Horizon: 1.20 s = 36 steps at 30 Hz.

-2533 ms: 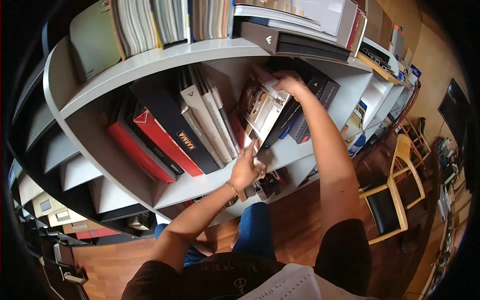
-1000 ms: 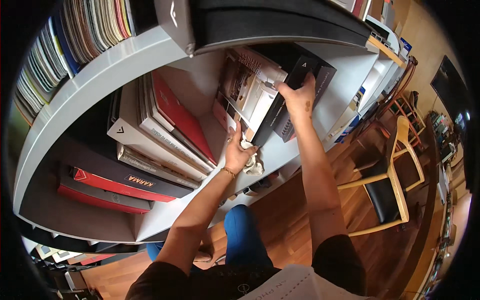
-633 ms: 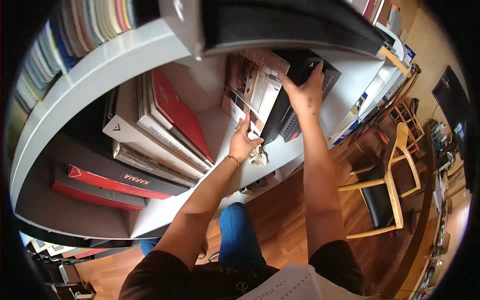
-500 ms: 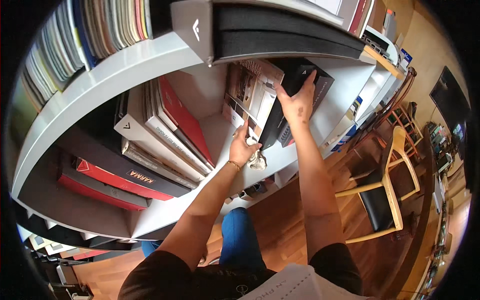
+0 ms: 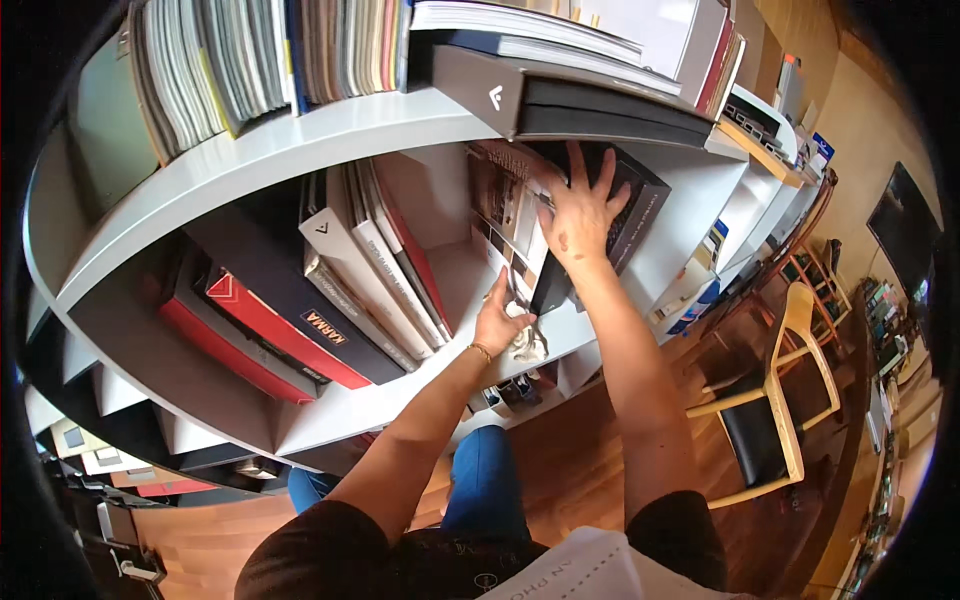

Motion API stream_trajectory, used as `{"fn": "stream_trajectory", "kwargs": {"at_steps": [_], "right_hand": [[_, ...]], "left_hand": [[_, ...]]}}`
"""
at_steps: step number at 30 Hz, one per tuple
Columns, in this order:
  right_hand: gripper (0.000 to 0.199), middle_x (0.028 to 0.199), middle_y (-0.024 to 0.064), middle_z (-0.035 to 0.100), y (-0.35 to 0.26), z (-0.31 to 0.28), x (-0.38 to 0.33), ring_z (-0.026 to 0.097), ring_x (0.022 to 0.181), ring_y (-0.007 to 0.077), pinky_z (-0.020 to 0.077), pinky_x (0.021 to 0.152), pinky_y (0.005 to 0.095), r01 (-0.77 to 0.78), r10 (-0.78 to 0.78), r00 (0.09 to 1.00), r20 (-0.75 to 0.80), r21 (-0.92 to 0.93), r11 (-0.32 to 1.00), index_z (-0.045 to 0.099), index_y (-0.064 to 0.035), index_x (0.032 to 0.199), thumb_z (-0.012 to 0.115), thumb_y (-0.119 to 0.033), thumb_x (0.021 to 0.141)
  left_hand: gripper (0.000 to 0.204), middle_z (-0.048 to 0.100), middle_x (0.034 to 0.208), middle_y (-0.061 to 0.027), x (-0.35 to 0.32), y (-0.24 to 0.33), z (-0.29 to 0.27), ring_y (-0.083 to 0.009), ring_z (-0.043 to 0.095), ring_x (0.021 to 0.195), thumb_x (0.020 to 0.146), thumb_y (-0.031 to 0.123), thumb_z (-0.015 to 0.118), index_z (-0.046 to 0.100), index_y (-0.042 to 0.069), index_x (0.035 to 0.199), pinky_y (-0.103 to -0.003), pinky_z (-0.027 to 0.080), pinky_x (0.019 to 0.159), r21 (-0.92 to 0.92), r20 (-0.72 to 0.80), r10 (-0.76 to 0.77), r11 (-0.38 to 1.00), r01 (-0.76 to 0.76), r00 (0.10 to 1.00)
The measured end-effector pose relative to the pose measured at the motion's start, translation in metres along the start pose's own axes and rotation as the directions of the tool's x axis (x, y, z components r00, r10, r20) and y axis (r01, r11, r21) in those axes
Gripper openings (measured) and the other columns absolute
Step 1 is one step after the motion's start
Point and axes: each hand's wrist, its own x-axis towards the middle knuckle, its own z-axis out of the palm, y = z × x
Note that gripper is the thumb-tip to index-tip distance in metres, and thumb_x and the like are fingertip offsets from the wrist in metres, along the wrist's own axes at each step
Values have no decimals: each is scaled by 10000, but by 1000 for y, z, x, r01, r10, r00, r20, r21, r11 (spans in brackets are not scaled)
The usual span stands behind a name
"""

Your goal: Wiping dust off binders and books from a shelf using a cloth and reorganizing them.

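Note:
My right hand lies with spread fingers over the upper part of a black boxed book and the photo-covered magazine beside it. Both lean in the shelf compartment, along with another dark book on their right. At the lower end of the magazine is my left hand, index finger stretched up along it and thumb held apart. Just under that thumb, by the shelf's front edge, sits a crumpled-looking white thing; whether my left hand touches it is unclear.
Leaning books, among them a red one, a white one and a red-and-black one, fill the compartment's left. Above, a dark flat box and sample binders rest on the upper shelf. A wooden chair stands at right.
My right hand has shifted left from the dark book and spread its fingers over the magazine and black boxed book. My left hand stays by the magazine's lower end. The whole view has shifted.

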Motion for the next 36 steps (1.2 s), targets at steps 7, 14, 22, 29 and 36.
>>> {"fn": "stream_trajectory", "kwargs": {"at_steps": [7,14,22,29,36], "right_hand": [[237,1450,19,421,26,10,18,339,1284,424,222,1031,595,-3,-3,998,-63,-103,995,759,-290,957,698,-374,744],[402,1444,18,424,45,8,23,344,1282,435,186,1046,582,-71,74,997,21,-143,987,702,-372,1117,708,-437,720],[428,1443,17,424,22,-9,18,345,1285,445,173,1039,609,-49,61,996,64,-179,983,688,-375,1141,708,-427,717],[533,1396,21,475,26,11,17,416,1238,392,228,1016,611,-85,94,995,43,-179,980,623,-316,1254,610,-553,777],[590,1192,67,608,37,4,35,571,1008,381,426,897,526,-29,58,994,94,-287,958,580,-296,1301,585,-589,790]], "left_hand": [[1047,489,1368,-215,-23,1,-14,-292,491,1270,679,157,842,216,127,1518,-328,395,1050,30,13,-85,996,85,996],[967,539,1312,-216,-59,10,-43,-271,526,1224,721,153,826,267,147,1509,-334,420,1012,84,52,-95,992,90,994],[876,600,1187,-124,-93,10,-79,-175,544,1111,759,151,809,323,54,1481,-290,406,986,66,79,-66,996,60,995],[876,604,1182,-125,-99,3,-78,-180,549,1108,759,144,806,318,50,1480,-294,407,986,82,102,-81,994,73,992],[854,606,1182,-135,-98,9,-81,-186,550,1109,757,139,806,345,65,1472,-298,409,986,97,102,-76,993,66,992]]}}
